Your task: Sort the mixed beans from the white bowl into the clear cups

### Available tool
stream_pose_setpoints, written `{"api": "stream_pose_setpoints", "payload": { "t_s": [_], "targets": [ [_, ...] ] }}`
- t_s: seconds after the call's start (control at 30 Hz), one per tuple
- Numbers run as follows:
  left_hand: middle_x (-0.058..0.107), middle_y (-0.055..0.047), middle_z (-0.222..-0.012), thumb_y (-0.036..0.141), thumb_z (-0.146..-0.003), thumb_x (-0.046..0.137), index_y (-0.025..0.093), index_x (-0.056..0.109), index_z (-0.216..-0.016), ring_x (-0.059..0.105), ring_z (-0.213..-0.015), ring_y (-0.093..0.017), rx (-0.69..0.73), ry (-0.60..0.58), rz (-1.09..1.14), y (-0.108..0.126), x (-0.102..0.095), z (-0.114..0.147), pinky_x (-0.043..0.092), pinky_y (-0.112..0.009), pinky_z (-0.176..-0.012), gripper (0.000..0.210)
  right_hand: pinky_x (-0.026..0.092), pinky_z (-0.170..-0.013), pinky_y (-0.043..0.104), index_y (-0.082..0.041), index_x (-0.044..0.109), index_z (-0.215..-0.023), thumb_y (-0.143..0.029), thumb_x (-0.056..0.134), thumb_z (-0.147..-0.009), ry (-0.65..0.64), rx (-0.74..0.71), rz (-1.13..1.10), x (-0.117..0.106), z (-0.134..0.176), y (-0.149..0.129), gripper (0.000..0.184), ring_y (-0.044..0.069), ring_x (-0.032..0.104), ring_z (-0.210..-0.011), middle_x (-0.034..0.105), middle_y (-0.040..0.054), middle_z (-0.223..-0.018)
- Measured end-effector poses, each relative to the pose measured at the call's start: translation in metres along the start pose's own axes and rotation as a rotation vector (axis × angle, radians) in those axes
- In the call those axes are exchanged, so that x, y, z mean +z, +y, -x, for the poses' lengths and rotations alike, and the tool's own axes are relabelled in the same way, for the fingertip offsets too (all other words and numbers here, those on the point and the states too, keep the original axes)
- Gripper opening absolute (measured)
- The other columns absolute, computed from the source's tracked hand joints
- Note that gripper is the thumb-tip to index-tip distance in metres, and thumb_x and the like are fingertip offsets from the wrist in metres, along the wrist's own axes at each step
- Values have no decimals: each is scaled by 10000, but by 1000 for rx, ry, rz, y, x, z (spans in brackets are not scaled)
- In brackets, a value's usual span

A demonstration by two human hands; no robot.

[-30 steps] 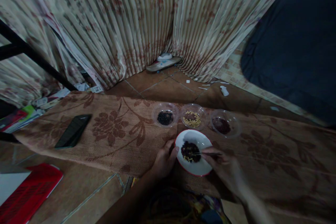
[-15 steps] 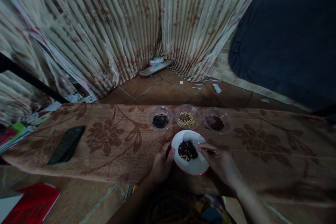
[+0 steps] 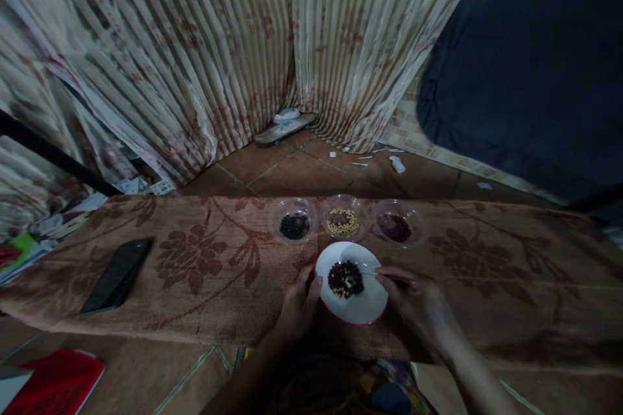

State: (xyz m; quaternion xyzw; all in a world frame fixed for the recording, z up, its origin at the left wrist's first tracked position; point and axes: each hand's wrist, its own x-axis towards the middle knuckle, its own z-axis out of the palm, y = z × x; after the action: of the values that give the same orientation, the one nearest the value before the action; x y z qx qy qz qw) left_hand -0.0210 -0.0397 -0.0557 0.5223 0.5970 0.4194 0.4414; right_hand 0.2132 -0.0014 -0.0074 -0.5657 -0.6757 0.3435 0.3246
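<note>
A white plate (image 3: pixel 374 301) with a red rim holds a mixed heap of dark and yellow beans (image 3: pixel 344 279). My left hand (image 3: pixel 300 298) grips its left edge, thumb over the rim and fingers beneath. Over the right edge, my right hand (image 3: pixel 413 298) is closed around a thin, spoon-like metal utensil (image 3: pixel 370 273) whose tip reaches the beans; its exact kind is too dim to tell. Behind the plate stand three clear plastic bowls: one with black beans (image 3: pixel 294 226), one with yellow beans (image 3: pixel 343 223), one with dark red beans (image 3: pixel 395 228).
A brown floral cloth (image 3: pixel 214 298) covers the long, narrow table. A dark phone (image 3: pixel 117 275) lies on its left part. Beyond, a skateboard (image 3: pixel 286 130) and white scraps (image 3: pixel 397 164) lie on the tiled floor before striped curtains (image 3: pixel 233 45). A red bag (image 3: pixel 63 376) is at lower left.
My right hand has drawn slightly right, and more of the utensil shows over the plate. A pale gap now shows among the beans. The whole view has shifted a little.
</note>
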Motion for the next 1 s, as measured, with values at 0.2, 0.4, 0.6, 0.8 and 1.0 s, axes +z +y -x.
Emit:
{"api": "stream_pose_setpoints", "payload": {
  "t_s": [0.2, 0.4, 0.6, 0.8, 1.0],
  "targets": [
    [713, -43, -1055, 373, -940, 438, 198, 549, -1215, 656, -975, -195, 48, 10, 10, 1, 0, 1, 507, -315, -894, 344, 555, -749, 314, -216, 722, -898, -440, 602, -823, 81, -16, -40, -8, -3, 10, 265, 218, 687, -834, 734, 64, -955],
    [701, -54, -1120, 378, -940, 443, 196, 542, -1236, 654, -1007, -203, 47, 14, 18, 0, 0, 1, 502, -322, -912, 361, 537, -807, 337, -228, 718, -825, -440, 590, -841, 52, -68, -4, 0, -2, 23, 249, 220, 676, -886, 726, 55, -968],
    [698, -49, -1132, 381, -947, 435, 199, 539, -1246, 650, -1012, -201, 20, 17, -15, -1, 0, 2, 496, -315, -909, 365, 531, -820, 349, -241, 721, -864, -439, 600, -836, 73, -87, -1, 0, 0, 28, 234, 220, 675, -888, 727, 47, -953],
    [687, -56, -1151, 378, -952, 434, 185, 534, -1260, 643, -1015, -198, 34, 3, 3, 1, 0, 1, 486, -313, -919, 377, 542, -791, 340, -231, 719, -826, -449, 598, -832, 107, -98, -11, 3, 2, 30, 249, 219, 668, -886, 720, 60, -933],
    [691, -52, -1138, 381, -950, 438, 192, 536, -1266, 644, -1009, -199, 32, 0, 15, -2, 0, 1, 492, -312, -910, 382, 545, -773, 334, -224, 712, -817, -441, 613, -825, 112, -95, -33, 1, 4, 27, 238, 214, 671, -861, 716, 61, -908]
  ]
}}
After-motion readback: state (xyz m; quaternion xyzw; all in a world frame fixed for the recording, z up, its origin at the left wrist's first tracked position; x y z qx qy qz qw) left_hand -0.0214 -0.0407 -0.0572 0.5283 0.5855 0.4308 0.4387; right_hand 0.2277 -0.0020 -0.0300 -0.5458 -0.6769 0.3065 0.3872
